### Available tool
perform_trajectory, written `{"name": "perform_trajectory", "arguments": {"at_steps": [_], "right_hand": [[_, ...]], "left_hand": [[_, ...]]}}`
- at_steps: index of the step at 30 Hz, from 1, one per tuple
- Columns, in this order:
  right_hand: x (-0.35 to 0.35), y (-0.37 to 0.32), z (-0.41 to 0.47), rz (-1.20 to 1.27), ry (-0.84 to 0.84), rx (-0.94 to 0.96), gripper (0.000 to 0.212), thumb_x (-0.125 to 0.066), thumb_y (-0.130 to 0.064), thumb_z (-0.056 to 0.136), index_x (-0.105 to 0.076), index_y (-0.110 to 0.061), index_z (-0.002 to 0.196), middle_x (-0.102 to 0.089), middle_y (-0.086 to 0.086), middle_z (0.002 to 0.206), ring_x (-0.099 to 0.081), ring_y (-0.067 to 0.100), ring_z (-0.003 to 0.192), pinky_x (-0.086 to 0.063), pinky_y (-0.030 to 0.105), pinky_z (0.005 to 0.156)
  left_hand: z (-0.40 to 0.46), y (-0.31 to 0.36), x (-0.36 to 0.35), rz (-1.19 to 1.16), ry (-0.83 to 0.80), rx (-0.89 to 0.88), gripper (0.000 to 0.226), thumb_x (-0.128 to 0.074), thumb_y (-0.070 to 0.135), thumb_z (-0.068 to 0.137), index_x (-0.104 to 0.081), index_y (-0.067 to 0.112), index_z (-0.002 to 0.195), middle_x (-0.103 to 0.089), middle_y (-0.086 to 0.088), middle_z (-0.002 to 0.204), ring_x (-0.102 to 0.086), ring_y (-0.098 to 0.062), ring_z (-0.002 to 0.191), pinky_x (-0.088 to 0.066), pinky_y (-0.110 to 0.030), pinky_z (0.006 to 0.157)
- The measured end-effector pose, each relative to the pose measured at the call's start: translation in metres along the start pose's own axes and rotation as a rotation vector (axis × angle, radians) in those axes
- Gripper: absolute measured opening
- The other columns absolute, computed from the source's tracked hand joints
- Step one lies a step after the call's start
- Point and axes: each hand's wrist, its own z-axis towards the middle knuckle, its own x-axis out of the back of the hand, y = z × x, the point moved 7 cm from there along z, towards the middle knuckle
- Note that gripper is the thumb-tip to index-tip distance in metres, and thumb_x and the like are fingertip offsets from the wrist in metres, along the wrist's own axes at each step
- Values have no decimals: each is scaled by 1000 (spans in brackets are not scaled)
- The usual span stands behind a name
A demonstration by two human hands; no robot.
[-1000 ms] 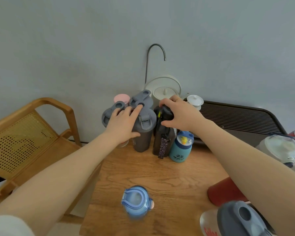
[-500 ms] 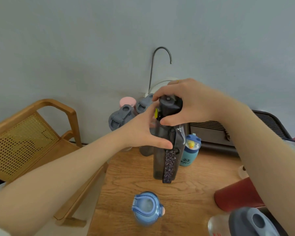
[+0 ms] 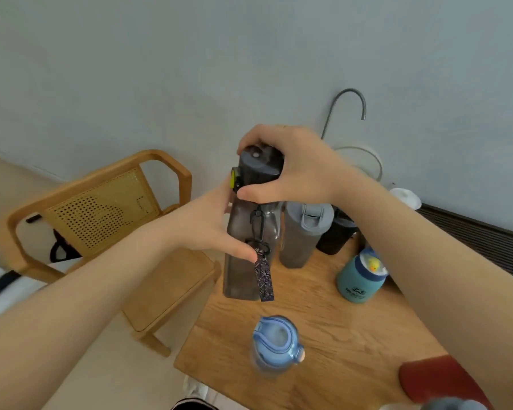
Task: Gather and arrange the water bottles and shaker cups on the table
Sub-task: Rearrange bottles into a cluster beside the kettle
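A tall smoky-grey water bottle (image 3: 240,261) with a dark cap and a patterned strap is held upright above the table's left edge. My right hand (image 3: 290,170) grips its cap from above. My left hand (image 3: 208,223) clasps its body from the left. Behind it a grey shaker cup (image 3: 301,232) stands on the wooden table (image 3: 338,335), with a dark cup (image 3: 336,235) to its right. A small teal bottle with a duck lid (image 3: 360,276) stands further right. A light-blue bottle (image 3: 274,346) stands near the front.
A wooden chair with a cane back (image 3: 101,211) stands left of the table. A curved tap (image 3: 345,110) and a white lidded pot (image 3: 367,161) are at the wall. A dark slatted tray (image 3: 480,235) lies at the right, a red object (image 3: 436,380) at the front right.
The camera has swung left and tilted. Both hands have carried the smoky-grey bottle leftward, out of the group, to the table's left edge. A second ago my left hand rested on a shaker lid.
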Motion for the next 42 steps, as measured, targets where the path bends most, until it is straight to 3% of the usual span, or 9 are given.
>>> {"name": "perform_trajectory", "arguments": {"at_steps": [4,7,12,18,23,28,31,39,42], "right_hand": [[-23,-15,24,38,-3,86,55,-70,-45,64,-59,-17,110,-66,-1,102,-60,16,93,-48,27,81],[-31,-6,50,99,-25,80,57,-74,-42,69,-56,-18,117,-62,-3,107,-58,11,94,-47,24,84],[-43,84,97,154,2,-360,38,-49,-41,91,-54,-15,119,-56,-1,107,-52,16,95,-40,29,87],[-88,186,118,-264,-347,-771,56,-52,-35,90,-38,-9,137,-46,14,142,-46,31,126,-38,38,101],[-104,212,127,-390,-552,-963,59,-57,-40,86,-44,-6,133,-53,13,135,-52,31,119,-44,39,98],[-130,219,133,-571,-779,-948,55,-61,-34,81,-46,-17,132,-56,10,129,-57,30,111,-50,37,88],[-131,214,145,-611,-600,-885,51,-61,-24,77,-46,-14,125,-53,13,122,-57,33,106,-46,37,73],[-11,160,131,-375,86,-874,63,-63,-37,76,-37,-19,131,-49,12,124,-53,34,107,-43,39,85],[15,143,92,-323,425,-905,63,-65,-37,76,-38,-16,129,-49,13,124,-52,32,106,-46,41,86]], "left_hand": [[-17,-25,23,50,65,74,89,-86,16,58,-23,43,117,-41,31,111,-42,30,97,-35,5,78],[-16,-45,47,45,168,67,88,-85,15,59,-23,51,110,-42,30,110,-45,28,94,-38,4,74],[17,-85,94,70,240,50,90,-86,22,58,-23,46,117,-45,28,105,-49,13,93,-38,-4,72],[70,-147,138,179,201,41,103,-86,34,53,-24,31,135,-47,6,123,-48,-15,112,-46,-37,91],[104,-176,157,174,133,7,108,-85,42,49,-20,37,136,-49,4,129,-50,-16,113,-50,-46,90],[121,-197,170,131,124,-1,108,-84,46,45,-22,40,134,-51,3,127,-53,-18,110,-51,-46,88],[125,-204,170,108,119,-12,109,-84,47,43,-23,41,134,-52,5,125,-53,-17,110,-50,-46,88],[166,-165,140,-12,16,-158,107,-85,37,45,-27,30,134,-49,-1,128,-49,-21,115,-45,-48,96],[186,-142,113,-63,-54,-226,105,-87,18,52,-24,22,137,-47,-5,130,-48,-22,116,-43,-41,97]]}}
